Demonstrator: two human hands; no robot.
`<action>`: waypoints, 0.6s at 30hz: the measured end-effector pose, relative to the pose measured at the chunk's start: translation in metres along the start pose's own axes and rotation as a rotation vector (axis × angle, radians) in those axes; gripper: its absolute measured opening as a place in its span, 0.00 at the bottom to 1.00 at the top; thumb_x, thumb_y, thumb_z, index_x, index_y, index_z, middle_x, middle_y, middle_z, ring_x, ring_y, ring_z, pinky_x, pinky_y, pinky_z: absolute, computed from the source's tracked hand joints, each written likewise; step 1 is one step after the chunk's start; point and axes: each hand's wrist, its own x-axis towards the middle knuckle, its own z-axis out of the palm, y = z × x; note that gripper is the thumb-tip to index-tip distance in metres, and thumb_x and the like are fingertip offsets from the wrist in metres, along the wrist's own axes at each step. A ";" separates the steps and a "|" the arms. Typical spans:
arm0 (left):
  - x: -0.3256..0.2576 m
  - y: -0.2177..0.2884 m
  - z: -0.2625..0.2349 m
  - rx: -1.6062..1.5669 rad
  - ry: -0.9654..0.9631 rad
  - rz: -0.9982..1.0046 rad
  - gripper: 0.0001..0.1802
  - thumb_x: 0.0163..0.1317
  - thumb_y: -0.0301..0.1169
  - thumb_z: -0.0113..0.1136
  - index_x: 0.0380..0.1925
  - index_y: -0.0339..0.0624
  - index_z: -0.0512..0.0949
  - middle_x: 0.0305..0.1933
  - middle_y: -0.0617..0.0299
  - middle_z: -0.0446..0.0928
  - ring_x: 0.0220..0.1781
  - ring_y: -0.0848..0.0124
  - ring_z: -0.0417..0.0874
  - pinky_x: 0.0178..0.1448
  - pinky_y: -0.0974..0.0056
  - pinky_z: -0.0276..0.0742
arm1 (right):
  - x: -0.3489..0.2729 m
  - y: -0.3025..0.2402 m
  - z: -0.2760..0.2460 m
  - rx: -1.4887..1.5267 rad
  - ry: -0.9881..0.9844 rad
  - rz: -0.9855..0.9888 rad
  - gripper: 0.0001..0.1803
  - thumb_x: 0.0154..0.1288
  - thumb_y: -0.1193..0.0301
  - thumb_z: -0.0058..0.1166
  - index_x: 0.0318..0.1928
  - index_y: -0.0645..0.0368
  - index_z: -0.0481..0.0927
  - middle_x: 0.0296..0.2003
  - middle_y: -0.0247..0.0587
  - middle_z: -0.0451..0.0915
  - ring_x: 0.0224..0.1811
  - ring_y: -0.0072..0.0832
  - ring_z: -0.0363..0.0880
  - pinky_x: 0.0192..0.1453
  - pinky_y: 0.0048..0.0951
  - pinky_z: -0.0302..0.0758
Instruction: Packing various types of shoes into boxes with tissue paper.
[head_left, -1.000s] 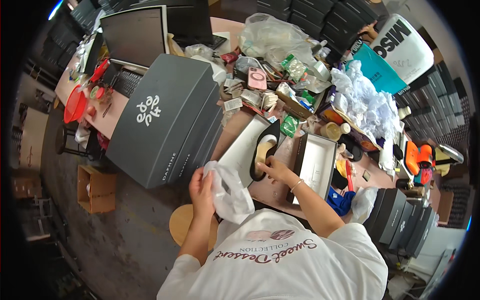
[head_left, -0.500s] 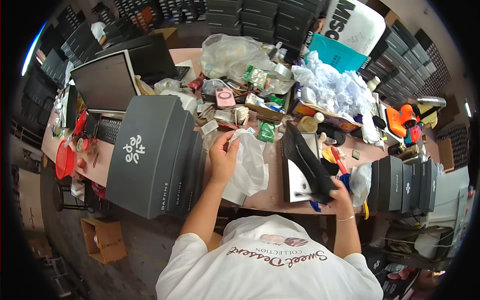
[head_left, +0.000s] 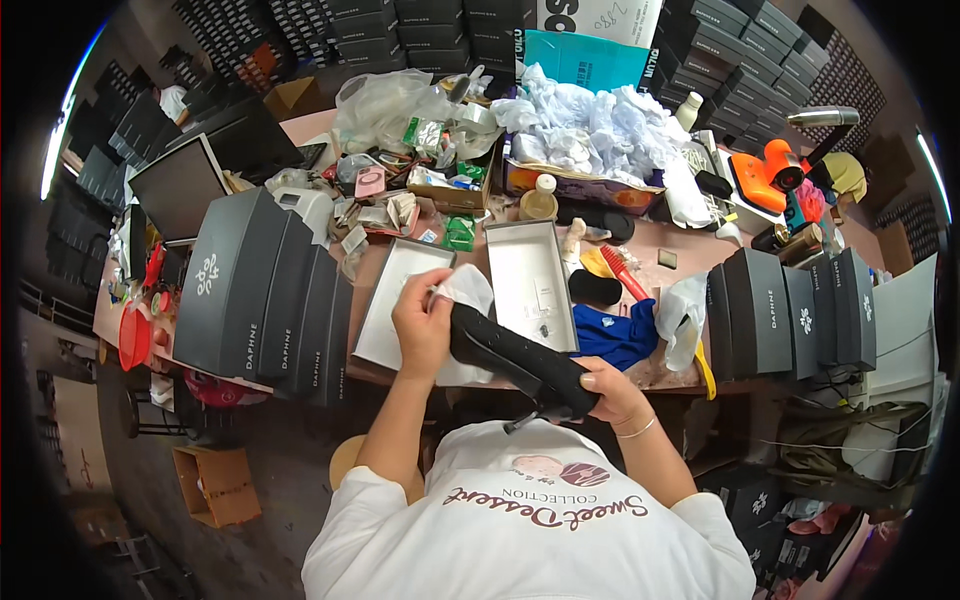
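Note:
A black high-heeled shoe [head_left: 515, 355] hangs slantwise in front of my chest, its heel end to the right. My right hand [head_left: 615, 398] is closed round that heel end. Pinched in my left hand [head_left: 422, 325] is a thin white bag [head_left: 470, 290], which lies against the toe end of the shoe and partly behind it. Whether the toe is inside the bag I cannot tell. Beyond the shoe, one open shoebox half [head_left: 530, 270] with a white inside lies on the table. The other half [head_left: 388, 310] lies to its left, partly covered by my left hand.
Dark grey shoeboxes [head_left: 235, 285] stand at the left, more [head_left: 760, 310] at the right. A carton of crumpled white bags [head_left: 590, 125] sits at the back. Near the right lie a blue cloth [head_left: 625, 335], a red brush [head_left: 625, 272] and a clear plastic bag [head_left: 683, 315]. The pink table [head_left: 450, 225] holds clutter.
The shoe has swung left and nearer my body, bringing its toe end against the white bag. Both hands have come closer together. The head view has shifted to the right.

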 end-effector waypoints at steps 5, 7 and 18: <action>-0.029 0.012 0.035 0.163 -0.145 0.043 0.11 0.54 0.16 0.55 0.38 0.34 0.78 0.35 0.63 0.76 0.34 0.79 0.74 0.38 0.74 0.69 | -0.027 0.027 -0.053 0.183 0.185 -0.068 0.29 0.63 0.53 0.44 0.52 0.68 0.71 0.39 0.51 0.78 0.32 0.34 0.76 0.21 0.19 0.68; -0.031 -0.012 0.041 0.254 -0.193 0.033 0.11 0.54 0.15 0.55 0.39 0.31 0.78 0.37 0.62 0.77 0.38 0.79 0.76 0.42 0.75 0.71 | -0.049 0.040 -0.063 0.522 0.120 -0.080 0.30 0.63 0.51 0.44 0.55 0.63 0.71 0.44 0.49 0.77 0.33 0.39 0.74 0.20 0.20 0.68; -0.060 0.037 0.102 0.198 -0.357 0.092 0.12 0.49 0.21 0.60 0.36 0.38 0.80 0.33 0.55 0.77 0.33 0.62 0.79 0.39 0.64 0.74 | -0.078 0.054 -0.083 0.731 -0.069 -0.197 0.27 0.62 0.51 0.46 0.56 0.53 0.73 0.50 0.46 0.76 0.31 0.41 0.72 0.22 0.22 0.70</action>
